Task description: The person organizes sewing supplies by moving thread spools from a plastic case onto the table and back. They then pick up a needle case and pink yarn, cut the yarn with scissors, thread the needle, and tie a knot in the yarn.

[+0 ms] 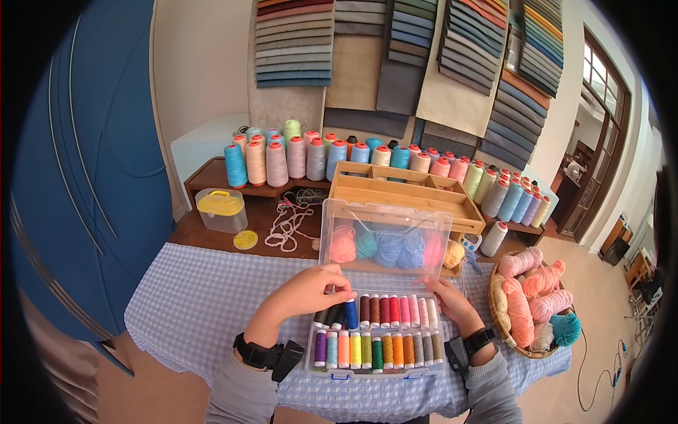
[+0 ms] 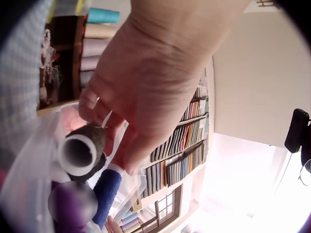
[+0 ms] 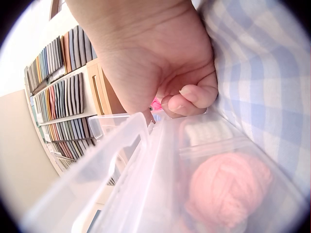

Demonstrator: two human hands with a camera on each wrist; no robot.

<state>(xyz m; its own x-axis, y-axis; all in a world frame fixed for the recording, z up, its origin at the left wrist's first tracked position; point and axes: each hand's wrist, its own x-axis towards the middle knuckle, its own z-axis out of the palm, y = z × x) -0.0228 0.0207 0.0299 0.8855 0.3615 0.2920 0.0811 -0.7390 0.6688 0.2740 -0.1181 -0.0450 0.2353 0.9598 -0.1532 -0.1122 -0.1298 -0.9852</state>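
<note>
A clear plastic box (image 1: 309, 362) lies on the table with its lid (image 1: 395, 213) raised, holding two rows of thread spools in many colours. My left hand (image 1: 300, 290) reaches over the back row's left end and pinches the top of a dark blue thread spool (image 1: 351, 315). In the left wrist view, this blue spool (image 2: 107, 194) tilts below the fingertips, beside a dark spool (image 2: 80, 153) and a purple one. At the box's back right corner, my right hand (image 1: 453, 302) grips the edge, its fingers (image 3: 192, 99) curled there in the right wrist view.
Balls of yarn (image 1: 388, 249) show through the lid. A wicker basket (image 1: 500, 318) of yarn skeins stands on the right. Behind are a wooden organizer (image 1: 395, 189), a shelf of cone threads (image 1: 277, 164), a yellow-lidded tub (image 1: 222, 210) and tangled cord (image 1: 286, 222).
</note>
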